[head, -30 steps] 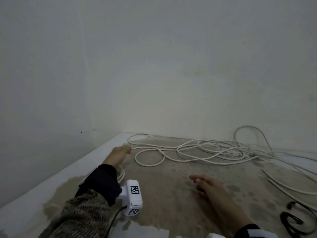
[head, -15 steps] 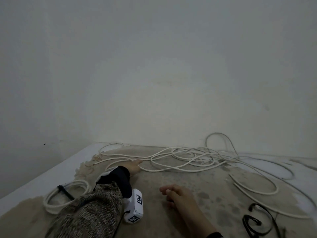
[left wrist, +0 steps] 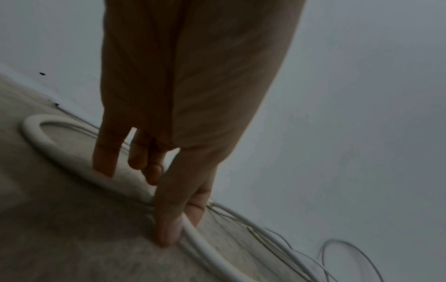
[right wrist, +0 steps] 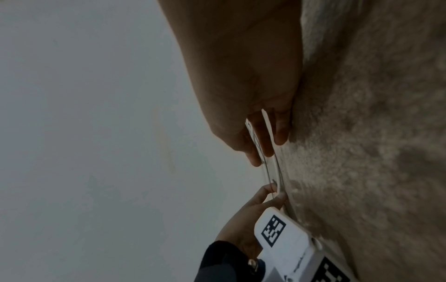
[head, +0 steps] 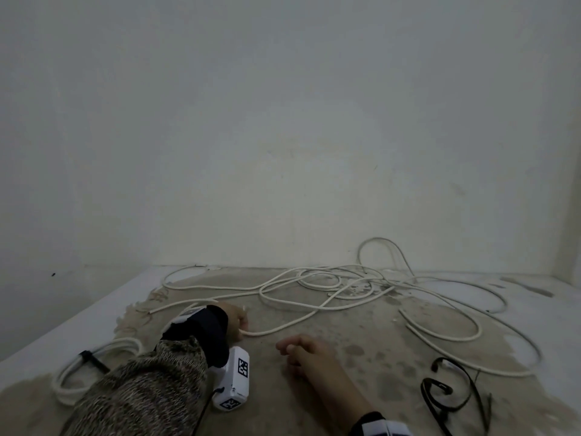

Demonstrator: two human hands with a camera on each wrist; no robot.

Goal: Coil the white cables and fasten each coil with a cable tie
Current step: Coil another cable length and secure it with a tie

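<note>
A loose white round cable (head: 283, 325) is pinched by the left hand (head: 235, 319) — the right hand (head: 301, 350), loosely curled, holds nothing.

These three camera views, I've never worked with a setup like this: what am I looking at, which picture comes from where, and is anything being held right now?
No machine here: a person works with two bare hands, wearing one camera on the head and one on each wrist. The wide picture is the head view, looking down at a stained, sandy-coloured floor by a white wall.

On it lies a long, loose white cable in tangled loops. At the left sits a finished white cable coil fastened with a black cable tie. At the right lie spare black cable ties.

The left hand pinches the loose cable; the left wrist view shows fingertips closed on it. The right hand rests near the floor, fingers loosely curled, holding nothing. The white tagged box is the left wrist's camera.
</note>
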